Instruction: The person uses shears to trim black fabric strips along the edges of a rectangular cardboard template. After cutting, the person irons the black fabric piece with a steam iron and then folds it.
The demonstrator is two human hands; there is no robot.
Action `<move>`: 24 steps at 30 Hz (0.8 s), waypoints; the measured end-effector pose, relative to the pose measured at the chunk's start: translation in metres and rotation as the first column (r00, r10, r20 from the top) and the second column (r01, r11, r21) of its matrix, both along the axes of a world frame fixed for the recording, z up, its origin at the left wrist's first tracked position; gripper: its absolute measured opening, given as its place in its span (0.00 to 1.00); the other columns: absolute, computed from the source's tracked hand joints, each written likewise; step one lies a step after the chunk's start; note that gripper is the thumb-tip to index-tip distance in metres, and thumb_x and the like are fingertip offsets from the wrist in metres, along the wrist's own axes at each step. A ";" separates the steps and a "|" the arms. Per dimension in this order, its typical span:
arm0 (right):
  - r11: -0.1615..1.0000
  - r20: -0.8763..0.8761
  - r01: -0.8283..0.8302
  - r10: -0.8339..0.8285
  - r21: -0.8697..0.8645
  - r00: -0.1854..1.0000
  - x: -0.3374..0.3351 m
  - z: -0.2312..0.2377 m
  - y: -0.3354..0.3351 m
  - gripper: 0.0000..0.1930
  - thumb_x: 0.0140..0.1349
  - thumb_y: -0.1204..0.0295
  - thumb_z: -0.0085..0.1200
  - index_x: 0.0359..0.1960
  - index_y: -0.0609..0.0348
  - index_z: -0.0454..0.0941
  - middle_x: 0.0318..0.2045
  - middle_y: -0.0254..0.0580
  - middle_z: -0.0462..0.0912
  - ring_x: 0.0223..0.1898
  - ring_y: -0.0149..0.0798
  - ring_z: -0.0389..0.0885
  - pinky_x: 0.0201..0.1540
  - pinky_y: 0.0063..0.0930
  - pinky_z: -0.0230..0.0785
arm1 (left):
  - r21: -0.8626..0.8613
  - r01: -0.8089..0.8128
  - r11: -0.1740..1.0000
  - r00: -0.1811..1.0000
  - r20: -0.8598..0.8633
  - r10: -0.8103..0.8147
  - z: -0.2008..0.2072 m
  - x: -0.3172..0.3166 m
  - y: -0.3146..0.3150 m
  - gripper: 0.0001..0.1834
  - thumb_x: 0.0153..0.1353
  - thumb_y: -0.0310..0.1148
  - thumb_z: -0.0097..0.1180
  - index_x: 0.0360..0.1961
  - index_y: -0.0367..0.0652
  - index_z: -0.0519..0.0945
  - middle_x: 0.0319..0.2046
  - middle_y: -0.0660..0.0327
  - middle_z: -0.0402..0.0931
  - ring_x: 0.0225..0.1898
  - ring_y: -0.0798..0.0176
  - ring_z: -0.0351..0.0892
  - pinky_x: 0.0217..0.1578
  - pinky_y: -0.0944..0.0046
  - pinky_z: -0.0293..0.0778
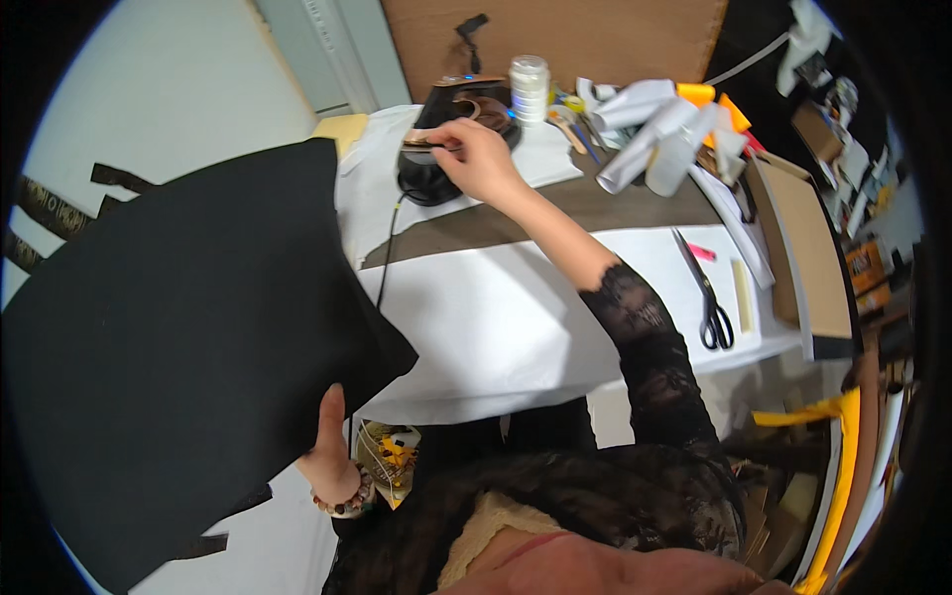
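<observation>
A large black sheet, stiff and fan-shaped with a curved edge, fills the left side. My left hand grips its lower right edge, thumb on top and the other fingers hidden beneath. At the far side of the table, my right hand is closed, fingertips together at a small brownish piece with a shiny edge, whose kind I cannot make out. That piece is over a black rounded device, from which a thin black cable runs toward me.
White paper covers the table. Scissors, a pink item and a pale strip lie at right. Behind them are paper rolls, a white-labelled jar and an open cardboard box.
</observation>
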State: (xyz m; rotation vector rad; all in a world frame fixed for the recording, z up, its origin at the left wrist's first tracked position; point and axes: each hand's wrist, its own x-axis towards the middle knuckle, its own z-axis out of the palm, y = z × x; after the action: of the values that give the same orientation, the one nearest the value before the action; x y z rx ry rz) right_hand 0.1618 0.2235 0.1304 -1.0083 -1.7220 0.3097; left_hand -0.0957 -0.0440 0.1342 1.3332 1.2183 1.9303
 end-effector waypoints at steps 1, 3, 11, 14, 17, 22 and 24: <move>0.998 0.095 -0.027 0.021 0.061 0.995 -0.019 0.002 0.028 0.08 0.57 0.77 0.56 0.39 0.61 0.80 0.40 0.44 0.80 0.38 0.42 0.81 0.43 0.30 0.75 | 0.011 -0.017 1.000 1.000 0.001 0.017 -0.002 -0.005 0.002 0.26 0.53 0.12 0.59 0.55 0.33 0.73 0.52 0.55 0.75 0.50 0.61 0.75 0.56 0.64 0.70; 0.983 0.240 -0.081 0.040 0.162 0.970 -0.056 0.001 0.071 0.10 0.56 0.77 0.55 0.41 0.61 0.79 0.41 0.46 0.80 0.43 0.48 0.79 0.50 0.35 0.72 | 0.027 -0.043 0.999 0.999 0.001 0.043 -0.006 -0.018 0.009 0.26 0.53 0.11 0.58 0.56 0.33 0.72 0.52 0.55 0.75 0.50 0.61 0.75 0.55 0.64 0.70; 0.906 0.814 0.405 -0.324 0.120 0.482 -0.036 0.056 0.183 0.23 0.57 0.73 0.53 0.57 0.46 0.74 0.58 0.38 0.74 0.65 0.50 0.63 0.62 0.63 0.56 | 0.068 -0.240 0.968 0.960 -0.132 0.247 -0.012 -0.044 0.012 0.25 0.52 0.14 0.61 0.54 0.32 0.74 0.51 0.54 0.76 0.48 0.60 0.76 0.54 0.64 0.70; 0.950 0.938 0.311 -0.069 -0.042 0.339 0.022 0.051 0.199 0.30 0.44 0.84 0.62 0.53 0.52 0.75 0.53 0.42 0.78 0.60 0.50 0.71 0.61 0.53 0.61 | 0.022 -0.238 0.971 0.966 -0.103 0.239 -0.014 -0.041 0.024 0.24 0.52 0.17 0.65 0.52 0.31 0.75 0.49 0.54 0.77 0.46 0.61 0.77 0.51 0.66 0.71; 0.973 0.866 0.070 0.162 -0.220 0.472 0.056 0.045 0.213 0.26 0.35 0.82 0.70 0.40 0.62 0.72 0.40 0.48 0.81 0.45 0.52 0.77 0.46 0.40 0.70 | -0.010 -0.159 0.987 0.984 -0.078 0.158 -0.010 -0.032 0.045 0.23 0.52 0.18 0.65 0.51 0.32 0.75 0.48 0.55 0.77 0.45 0.62 0.78 0.48 0.67 0.72; 0.978 0.714 -0.185 0.201 -0.102 0.670 0.083 0.061 0.183 0.20 0.48 0.74 0.69 0.35 0.61 0.67 0.28 0.47 0.74 0.32 0.48 0.71 0.38 0.39 0.65 | 0.042 -0.013 0.999 0.991 0.133 0.007 -0.011 -0.017 0.057 0.25 0.52 0.18 0.65 0.53 0.35 0.74 0.47 0.57 0.77 0.44 0.64 0.78 0.47 0.67 0.74; 0.987 0.665 -0.158 0.135 -0.026 0.735 0.085 0.084 0.137 0.18 0.53 0.70 0.66 0.36 0.60 0.66 0.27 0.45 0.73 0.29 0.46 0.70 0.36 0.37 0.65 | 0.075 0.087 0.993 0.967 0.234 -0.102 -0.008 -0.013 0.052 0.26 0.52 0.16 0.65 0.54 0.36 0.73 0.47 0.57 0.77 0.45 0.64 0.78 0.47 0.66 0.74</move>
State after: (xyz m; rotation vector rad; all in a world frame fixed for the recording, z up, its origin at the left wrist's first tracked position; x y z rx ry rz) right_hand 0.2471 0.3604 0.2141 -1.0278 -2.4606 0.0022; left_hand -0.1089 0.0075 0.1266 1.1296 0.9676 2.0082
